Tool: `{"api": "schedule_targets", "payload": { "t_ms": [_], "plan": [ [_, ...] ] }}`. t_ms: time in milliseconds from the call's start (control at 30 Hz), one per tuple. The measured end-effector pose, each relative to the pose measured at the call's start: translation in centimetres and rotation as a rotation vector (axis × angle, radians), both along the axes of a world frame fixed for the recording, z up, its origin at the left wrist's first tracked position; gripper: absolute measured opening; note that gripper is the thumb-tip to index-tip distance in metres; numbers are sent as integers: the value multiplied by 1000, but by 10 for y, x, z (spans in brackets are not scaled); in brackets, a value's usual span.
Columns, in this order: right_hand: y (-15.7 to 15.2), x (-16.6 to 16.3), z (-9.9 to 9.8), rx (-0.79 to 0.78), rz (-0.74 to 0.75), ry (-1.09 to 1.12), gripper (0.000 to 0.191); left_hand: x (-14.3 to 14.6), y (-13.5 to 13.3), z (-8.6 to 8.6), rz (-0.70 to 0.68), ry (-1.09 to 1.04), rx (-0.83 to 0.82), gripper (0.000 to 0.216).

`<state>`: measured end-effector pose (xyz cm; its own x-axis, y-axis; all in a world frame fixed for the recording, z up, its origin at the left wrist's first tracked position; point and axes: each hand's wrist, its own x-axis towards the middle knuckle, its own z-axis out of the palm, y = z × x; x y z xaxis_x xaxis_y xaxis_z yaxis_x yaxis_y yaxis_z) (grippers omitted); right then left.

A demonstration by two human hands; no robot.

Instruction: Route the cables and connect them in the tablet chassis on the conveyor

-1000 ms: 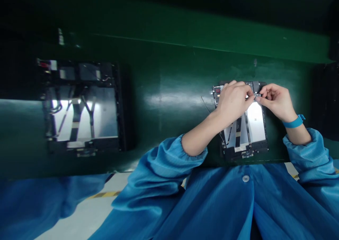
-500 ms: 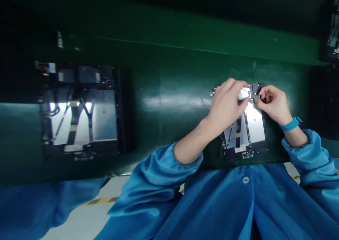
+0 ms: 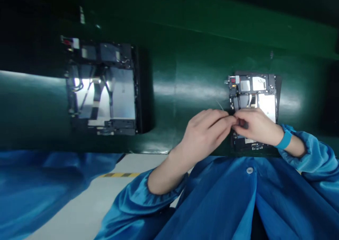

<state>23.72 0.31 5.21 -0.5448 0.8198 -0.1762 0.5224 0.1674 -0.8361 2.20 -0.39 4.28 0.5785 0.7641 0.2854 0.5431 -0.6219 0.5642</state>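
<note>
An opened tablet (image 3: 253, 91) with bare boards, ribbon cables and a silver plate lies on the green belt (image 3: 180, 77) in front of me. My left hand (image 3: 205, 134) and my right hand (image 3: 255, 127) meet over its near half, fingertips pinched together around something too small to make out. The right wrist wears a blue band (image 3: 286, 139). Both arms are in blue coat sleeves. The tablet's lower part is hidden behind my hands.
A second opened tablet (image 3: 102, 88) lies further left on the belt. A raised green rail (image 3: 238, 21) runs along the far side. Another person's blue sleeve (image 3: 39, 183) shows at lower left, above a pale floor with a yellow-black stripe (image 3: 119, 175).
Both hands have drawn back from the tablet's far edge to its near half, uncovering the top boards. The view has shifted, so both tablets sit higher and more to the right.
</note>
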Motion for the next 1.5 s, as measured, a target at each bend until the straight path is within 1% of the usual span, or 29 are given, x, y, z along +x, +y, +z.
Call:
{"api": "schedule_targets", "payload": {
  "t_ms": [33,67,133,167,200,233,300,333,367,433,533,667,733,833,900,1000,1133,1333,1500],
  "plan": [
    [1,3,0,13,22,-1,16,2,-2,1,-7,-51,-17,20],
    [3,8,-1,28,43,1,17,3,-4,1,26,-105,-57,28],
    [7,20,0,62,90,8,18,6,-10,-7,191,-218,-194,48],
    [9,26,-1,85,113,10,18,8,-13,-14,279,-273,-292,58],
    [10,29,-1,110,130,14,19,9,-17,-21,336,-326,-408,67],
    [12,32,-3,137,142,21,19,12,-21,-29,356,-377,-537,73],
    [15,31,-7,208,151,43,19,17,-27,-43,323,-465,-793,79],
    [17,29,-11,249,154,51,19,20,-30,-47,302,-504,-893,79],
    [19,27,-14,287,162,55,19,22,-32,-50,294,-536,-966,78],
    [22,21,-21,346,187,47,20,25,-34,-52,308,-582,-1040,75],
    [27,17,-28,374,203,9,21,26,-34,-48,317,-606,-1077,73],
    [30,17,-33,360,182,8,22,28,-33,-43,344,-605,-1100,74],
    [32,18,-34,339,171,19,23,31,-31,-41,394,-592,-1096,72],
    [33,19,-36,308,146,38,23,36,-24,-41,484,-570,-1052,64],
    [34,19,-38,294,123,50,22,38,-18,-42,505,-571,-1033,58],
    [35,17,-41,298,93,51,21,37,-12,-44,468,-603,-1056,53],
    [36,14,-43,306,77,52,22,34,-10,-46,426,-644,-1056,48],
    [37,14,-44,312,71,81,21,34,-10,-48,411,-615,-1057,39],
    [38,15,-44,283,69,68,21,32,-9,-48,349,-620,-1062,37]
  ]
}}
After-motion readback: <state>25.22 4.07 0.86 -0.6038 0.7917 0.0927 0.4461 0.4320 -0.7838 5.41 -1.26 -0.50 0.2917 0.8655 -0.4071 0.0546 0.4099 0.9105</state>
